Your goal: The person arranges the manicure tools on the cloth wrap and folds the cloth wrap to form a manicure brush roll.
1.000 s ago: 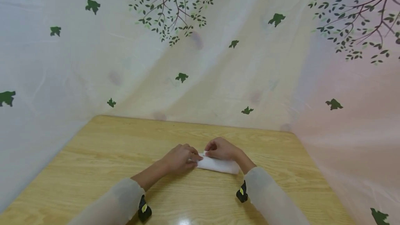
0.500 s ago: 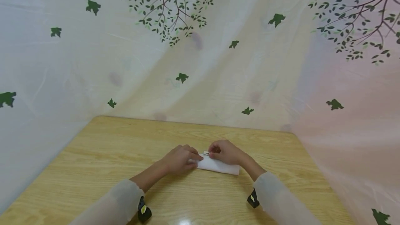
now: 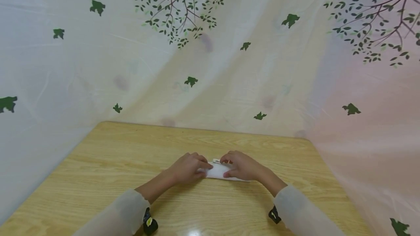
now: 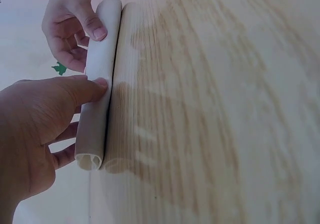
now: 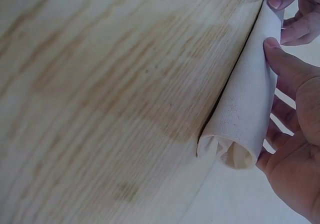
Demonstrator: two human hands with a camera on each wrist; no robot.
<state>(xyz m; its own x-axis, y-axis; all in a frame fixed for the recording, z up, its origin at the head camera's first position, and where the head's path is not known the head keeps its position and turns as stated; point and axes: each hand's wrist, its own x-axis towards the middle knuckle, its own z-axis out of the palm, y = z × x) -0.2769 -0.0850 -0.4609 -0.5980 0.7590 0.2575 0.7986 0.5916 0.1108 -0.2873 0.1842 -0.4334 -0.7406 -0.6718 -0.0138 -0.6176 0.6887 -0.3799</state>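
A white cloth rolled into a tube lies across the middle of the table. The right wrist view shows its woven surface and the hollow, layered end of the rolled cloth. My left hand grips the left part, thumb on the near side and fingers behind. Further right, my right hand holds the roll the same way, its thumb pressing the near face. A small white tab with a dark mark shows at the far side, by the right fingertips.
The wood-grain table has its back edge against a pale curtain printed with leaves and branches. More curtain hangs at both sides. A dark device sits at each sleeve cuff.
My right hand has shifted right and nearer. Its thumb has moved from the tab to the near side of the roll, and the tab now shows more. The left hand stays put.
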